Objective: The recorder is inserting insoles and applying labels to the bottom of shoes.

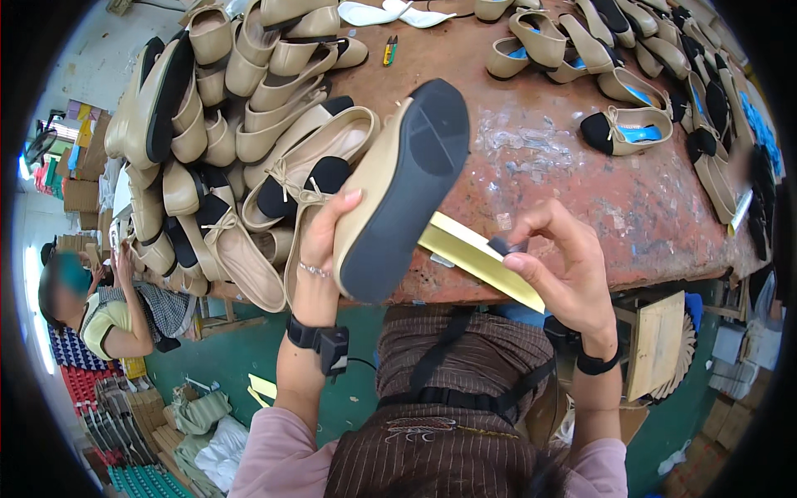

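Observation:
My left hand [320, 236] grips a beige flat shoe [407, 191] by its side, with the black sole turned up toward me and the toe end pointing away. Between the thumb and forefinger of my right hand [566, 270] is a small dark block [505, 246], a little to the right of the shoe and apart from it. What the block is made of I cannot tell. A yellow strip [465, 251] lies at the table's near edge, running from behind the shoe to under my right hand.
Beige flats [286, 91] with black toes are heaped on the left of the stained red table [531, 166]. More shoes [635, 129] lie at the right and far right. Yellow-handled thread snips [390, 50] lie at the back. Another person [116, 319] is at the far left.

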Tool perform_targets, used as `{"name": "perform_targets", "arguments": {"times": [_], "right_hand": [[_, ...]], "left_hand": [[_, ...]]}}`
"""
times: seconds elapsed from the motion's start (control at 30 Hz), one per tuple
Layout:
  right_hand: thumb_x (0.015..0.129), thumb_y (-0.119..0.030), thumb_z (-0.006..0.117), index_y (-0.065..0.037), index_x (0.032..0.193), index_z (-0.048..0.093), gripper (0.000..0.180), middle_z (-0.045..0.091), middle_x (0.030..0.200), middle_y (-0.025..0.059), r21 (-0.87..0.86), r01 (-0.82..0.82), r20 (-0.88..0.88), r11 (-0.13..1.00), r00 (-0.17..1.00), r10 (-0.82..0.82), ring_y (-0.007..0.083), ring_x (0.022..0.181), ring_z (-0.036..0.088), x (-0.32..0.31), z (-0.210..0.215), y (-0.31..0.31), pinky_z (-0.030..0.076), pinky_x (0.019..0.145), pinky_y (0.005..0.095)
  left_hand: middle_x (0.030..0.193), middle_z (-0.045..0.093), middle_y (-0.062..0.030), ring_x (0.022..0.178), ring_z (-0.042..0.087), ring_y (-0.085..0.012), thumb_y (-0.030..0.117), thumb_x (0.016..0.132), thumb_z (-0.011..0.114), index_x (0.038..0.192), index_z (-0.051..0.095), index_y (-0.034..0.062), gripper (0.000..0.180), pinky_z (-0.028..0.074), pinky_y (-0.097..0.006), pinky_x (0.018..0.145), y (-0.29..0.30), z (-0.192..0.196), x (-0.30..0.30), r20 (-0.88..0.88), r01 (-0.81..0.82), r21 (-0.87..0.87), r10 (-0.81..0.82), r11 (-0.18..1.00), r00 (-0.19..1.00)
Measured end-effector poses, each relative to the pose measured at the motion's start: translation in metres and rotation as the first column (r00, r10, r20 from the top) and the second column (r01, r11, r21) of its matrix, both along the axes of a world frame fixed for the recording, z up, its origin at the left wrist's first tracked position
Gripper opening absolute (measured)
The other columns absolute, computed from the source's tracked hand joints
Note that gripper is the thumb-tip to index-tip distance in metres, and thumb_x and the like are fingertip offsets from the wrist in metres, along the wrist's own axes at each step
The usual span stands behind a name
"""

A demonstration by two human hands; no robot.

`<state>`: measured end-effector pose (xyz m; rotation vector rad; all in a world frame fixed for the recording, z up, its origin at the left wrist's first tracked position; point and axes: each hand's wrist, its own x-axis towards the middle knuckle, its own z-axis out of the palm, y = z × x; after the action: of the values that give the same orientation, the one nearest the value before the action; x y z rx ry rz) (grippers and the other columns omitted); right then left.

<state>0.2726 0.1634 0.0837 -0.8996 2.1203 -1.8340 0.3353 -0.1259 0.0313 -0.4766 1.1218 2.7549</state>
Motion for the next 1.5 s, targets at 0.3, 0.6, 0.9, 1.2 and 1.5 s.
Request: {"name": "perform_targets", "arguments": {"times": [0.3, 0.6, 0.9, 1.2, 1.5], "right_hand": [[0.085, -0.01, 0.071, -0.005, 0.094, 0.054, 0.02, 0.06, 0.086, 0.0105, 0.278, -0.304, -0.206, 0.911, 0.908, 0.366, 0.0307, 0.076, 0.064, -0.008, 0.023, -0.028, 0.05, 0.066, 0.0409], [0.067, -0.032, 0.087, -0.008, 0.099, 0.052, 0.053, 0.06, 0.075, 0.0069, 0.432, 0.242, -0.511, 0.869, 0.86, 0.015, 0.0285, 0.069, 0.064, 0.002, 0.022, -0.033, 0.048, 0.06, 0.0385], [0.08, -0.021, 0.082, -0.003, 0.101, 0.057, 0.037, 0.059, 0.066, 0.0089, 0.269, 0.583, -0.173, 0.767, 0.812, -0.557, 0.0232, 0.058, 0.058, -0.026, -0.039, 0.02, 0.047, 0.057, 0.0354], [0.085, -0.016, 0.073, 0.0, 0.123, 0.058, 0.044, 0.06, 0.106, 0.0193, 0.669, 0.312, -0.312, 0.674, 0.942, -0.126, 0.0383, 0.103, 0.055, 0.033, -0.091, 0.012, 0.043, 0.09, 0.0455], [0.081, -0.006, 0.068, 0.001, 0.115, 0.06, 0.036, 0.058, 0.11, 0.0267, 0.679, 0.284, -0.276, 0.677, 0.953, -0.122, 0.0471, 0.104, 0.055, 0.037, -0.123, 0.023, 0.046, 0.088, 0.0528]], "left_hand": [[0.116, 0.068, -0.0206, 0.1, 0.072, -0.0243, 0.013, 0.086, 0.068, 0.129, 0.053, -0.0093, 0.051, 0.059, -0.034, 0.089, 0.012, 0.008, 0.035, -0.058, 0.118, 0.0, -0.118, 0.993, 0.991], [0.106, 0.072, -0.0138, 0.089, 0.071, -0.0184, 0.01, 0.081, 0.073, 0.118, 0.065, -0.0073, 0.041, 0.056, -0.028, 0.084, 0.011, 0.006, 0.048, -0.012, 0.293, -0.04, -0.294, 0.955, 0.956], [0.093, 0.072, -0.0077, 0.083, 0.066, -0.016, 0.021, 0.069, 0.08, 0.088, 0.072, 0.0009, 0.029, 0.051, -0.029, 0.077, -0.042, 0.04, 0.093, -0.174, -0.132, -0.724, 0.005, 0.677, 0.985], [0.136, 0.063, -0.0105, 0.126, 0.055, -0.0343, 0.005, 0.076, 0.071, 0.069, 0.049, 0.0028, 0.024, 0.043, -0.043, 0.098, -0.044, -0.008, 0.085, 0.002, -0.137, -0.866, -0.277, -0.482, 0.961], [0.146, 0.05, -0.0232, 0.117, 0.058, -0.0387, 0.022, 0.07, 0.087, 0.092, 0.061, 0.0054, 0.038, 0.044, -0.045, 0.1, -0.039, -0.042, 0.155, -0.279, -0.23, -0.806, 0.006, -0.546, 0.96]]}}
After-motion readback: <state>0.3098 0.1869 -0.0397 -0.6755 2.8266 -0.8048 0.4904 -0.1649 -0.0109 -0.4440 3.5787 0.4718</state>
